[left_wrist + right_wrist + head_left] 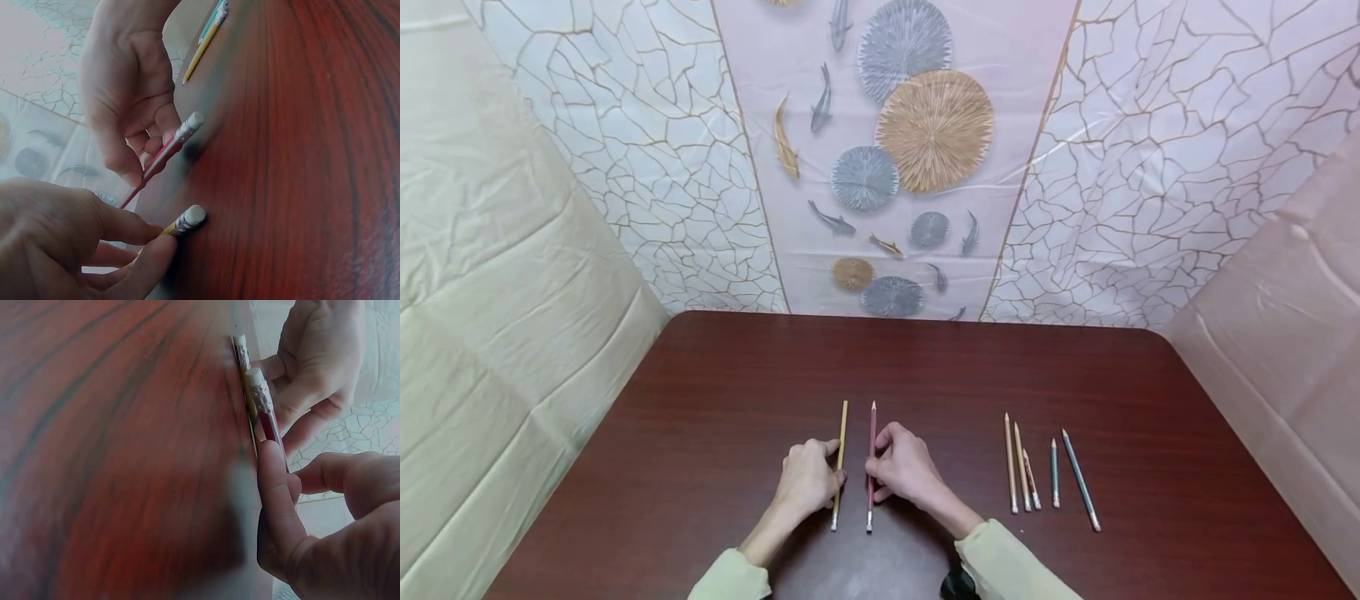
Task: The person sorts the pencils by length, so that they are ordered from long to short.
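Note:
My left hand (806, 479) pinches a yellow pencil (842, 433) between thumb and fingers, its white eraser end toward me. Just right of it, my right hand (908, 467) grips a red pencil (872, 429) that has a sharpened tip pointing away and a white eraser (195, 119) at the near end. The two pencils stand almost parallel with a narrow gap between them. In the right wrist view, the red pencil (270, 428) passes between the right thumb and fingers, and the left hand (325, 362) shows behind it.
To the right on the dark red-brown table (737, 375) lie several more pencils: a group of light wooden ones (1011, 467), a short teal one (1055, 475) and a longer blue one (1081, 483). Patterned cloth (880, 167) hangs behind the table's far edge.

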Demonstrator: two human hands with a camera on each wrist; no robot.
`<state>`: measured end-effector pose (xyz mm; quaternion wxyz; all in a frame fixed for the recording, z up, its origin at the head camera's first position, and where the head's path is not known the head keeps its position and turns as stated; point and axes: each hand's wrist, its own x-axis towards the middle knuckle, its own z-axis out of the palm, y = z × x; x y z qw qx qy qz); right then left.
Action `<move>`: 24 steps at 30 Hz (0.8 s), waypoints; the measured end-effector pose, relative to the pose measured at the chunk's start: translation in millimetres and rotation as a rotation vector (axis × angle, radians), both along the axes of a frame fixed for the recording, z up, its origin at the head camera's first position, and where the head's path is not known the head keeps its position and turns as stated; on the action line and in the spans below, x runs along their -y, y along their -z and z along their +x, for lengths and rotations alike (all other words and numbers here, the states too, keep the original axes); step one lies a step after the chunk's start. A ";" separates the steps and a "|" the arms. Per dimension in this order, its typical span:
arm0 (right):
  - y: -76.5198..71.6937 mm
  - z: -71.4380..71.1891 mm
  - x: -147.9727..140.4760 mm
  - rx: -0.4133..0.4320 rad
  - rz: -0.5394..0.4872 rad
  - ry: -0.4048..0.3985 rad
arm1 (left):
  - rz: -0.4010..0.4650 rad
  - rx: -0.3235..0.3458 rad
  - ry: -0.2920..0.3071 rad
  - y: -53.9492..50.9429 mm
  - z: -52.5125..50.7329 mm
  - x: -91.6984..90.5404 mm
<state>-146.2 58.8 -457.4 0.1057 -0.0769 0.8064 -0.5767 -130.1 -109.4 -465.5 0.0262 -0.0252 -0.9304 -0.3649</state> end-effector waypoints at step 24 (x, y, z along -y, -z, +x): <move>8.8 -1.4 15.5 -0.042 0.065 0.018 | -0.003 -0.017 0.021 0.8 1.3 0.9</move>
